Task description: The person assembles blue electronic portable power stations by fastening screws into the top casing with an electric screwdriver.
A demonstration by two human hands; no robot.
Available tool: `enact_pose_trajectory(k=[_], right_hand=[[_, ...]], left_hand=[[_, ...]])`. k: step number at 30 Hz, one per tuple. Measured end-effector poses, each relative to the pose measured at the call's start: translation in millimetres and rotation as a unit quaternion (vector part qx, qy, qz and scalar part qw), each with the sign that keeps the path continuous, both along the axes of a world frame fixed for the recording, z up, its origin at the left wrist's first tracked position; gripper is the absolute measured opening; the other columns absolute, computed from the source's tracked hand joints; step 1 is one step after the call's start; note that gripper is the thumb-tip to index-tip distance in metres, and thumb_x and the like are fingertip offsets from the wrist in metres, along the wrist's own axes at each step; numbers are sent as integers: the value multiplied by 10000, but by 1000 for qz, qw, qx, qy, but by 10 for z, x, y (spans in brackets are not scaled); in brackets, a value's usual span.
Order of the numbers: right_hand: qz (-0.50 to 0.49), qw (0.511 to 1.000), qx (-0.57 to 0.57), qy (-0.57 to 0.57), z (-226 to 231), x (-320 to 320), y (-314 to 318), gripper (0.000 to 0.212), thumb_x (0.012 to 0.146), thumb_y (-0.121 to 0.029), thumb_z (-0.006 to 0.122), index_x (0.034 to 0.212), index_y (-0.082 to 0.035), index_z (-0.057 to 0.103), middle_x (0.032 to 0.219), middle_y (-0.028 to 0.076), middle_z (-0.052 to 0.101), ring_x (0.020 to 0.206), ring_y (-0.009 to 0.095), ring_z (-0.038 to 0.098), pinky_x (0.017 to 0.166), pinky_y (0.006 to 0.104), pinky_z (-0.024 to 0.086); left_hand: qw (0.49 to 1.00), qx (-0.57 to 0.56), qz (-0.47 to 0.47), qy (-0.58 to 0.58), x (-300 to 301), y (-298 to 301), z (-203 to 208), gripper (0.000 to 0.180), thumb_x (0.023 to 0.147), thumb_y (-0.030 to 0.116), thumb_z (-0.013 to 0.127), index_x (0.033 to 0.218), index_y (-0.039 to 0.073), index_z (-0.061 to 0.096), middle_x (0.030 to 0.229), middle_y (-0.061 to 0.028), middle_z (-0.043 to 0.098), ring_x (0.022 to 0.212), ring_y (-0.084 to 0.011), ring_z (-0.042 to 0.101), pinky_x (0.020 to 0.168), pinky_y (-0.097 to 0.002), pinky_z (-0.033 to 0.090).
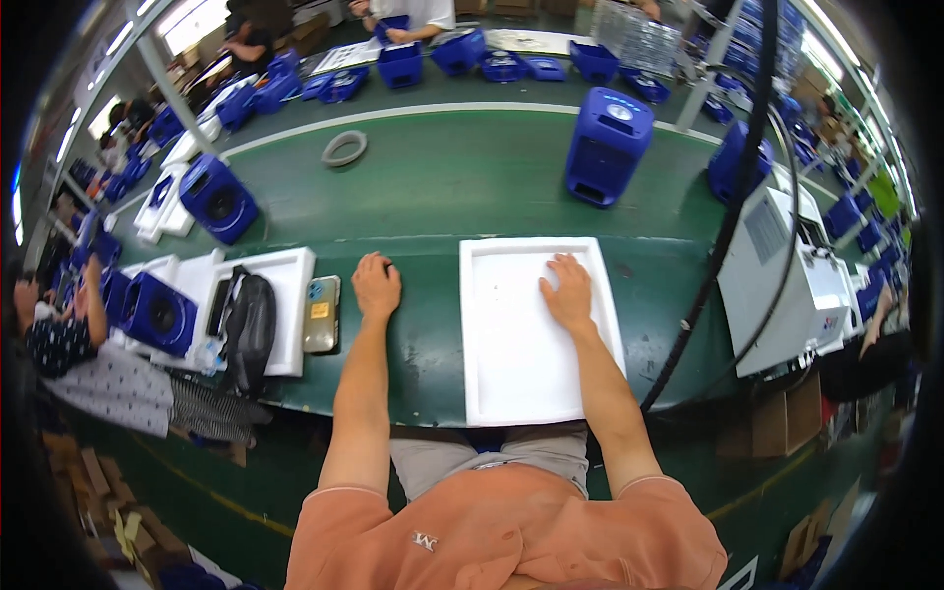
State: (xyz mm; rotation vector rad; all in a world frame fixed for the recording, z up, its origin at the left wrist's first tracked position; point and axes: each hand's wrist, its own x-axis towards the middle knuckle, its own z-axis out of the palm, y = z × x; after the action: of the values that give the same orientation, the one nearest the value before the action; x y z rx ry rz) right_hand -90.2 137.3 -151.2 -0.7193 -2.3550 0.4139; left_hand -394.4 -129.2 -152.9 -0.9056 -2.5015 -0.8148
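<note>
A shallow white foam tray [521, 344] with a raised rim lies on the green workbench in front of me. My right hand [567, 292] rests on the tray's floor toward its far right, fingers apart and holding nothing. To the left of the tray, my left hand [377, 287] lies on the bare bench top, its fingers loosely bent, with no held object visible. A phone in a clear case [322, 315] lies just left of that hand. Beyond the phone, a black pouch [252, 329] sits in another white foam tray [293, 295].
Blue speakers stand around: one upright at the far right [610, 147], one tilted at the left [218, 200]. A grey tape roll [344, 148] lies farther back. At right stand a grey-white machine [782, 280] and a hanging black cable [733, 211]. Co-workers sit along other benches.
</note>
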Motion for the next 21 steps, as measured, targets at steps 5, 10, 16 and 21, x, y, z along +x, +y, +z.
enact_pose_trajectory(k=[5, 10, 16, 21], right_hand=[[-20, 999, -18, -44, 76, 7, -91, 399, 916, -254, 710, 1264, -64, 671, 1454, 120, 558, 1450, 317, 410, 1218, 464, 266], [-24, 998, -29, -57, 133, 22, -85, 404, 930, -258, 693, 1284, -65, 666, 1473, 124, 545, 1460, 314, 396, 1228, 458, 252], [-21, 997, -36, -67, 178, -8, -90, 409, 937, -260, 679, 1294, -61, 664, 1484, 128, 536, 1466, 311, 387, 1233, 456, 242], [-5, 998, -32, -61, 126, -10, -104, 413, 937, -261, 675, 1296, -57, 663, 1482, 127, 540, 1467, 310, 386, 1232, 458, 242]], left_hand=[[1000, 3, 4, 8, 16, -9, -22, 193, 900, 193, 645, 1064, 92, 641, 1301, -121, 638, 1310, -321, 538, 1098, -471, 393], [1000, -3, 3, 2, 13, 28, -8, 187, 903, 186, 645, 1065, 94, 635, 1305, -119, 632, 1315, -323, 532, 1098, -473, 393], [1000, 3, 10, 14, -27, 18, -19, 154, 937, 206, 634, 994, 64, 650, 1316, -120, 627, 1321, -324, 524, 1092, -476, 398], [999, -30, 13, 8, -6, -27, -17, 243, 942, 238, 631, 870, 19, 708, 1321, -123, 630, 1315, -325, 528, 1090, -478, 404]])
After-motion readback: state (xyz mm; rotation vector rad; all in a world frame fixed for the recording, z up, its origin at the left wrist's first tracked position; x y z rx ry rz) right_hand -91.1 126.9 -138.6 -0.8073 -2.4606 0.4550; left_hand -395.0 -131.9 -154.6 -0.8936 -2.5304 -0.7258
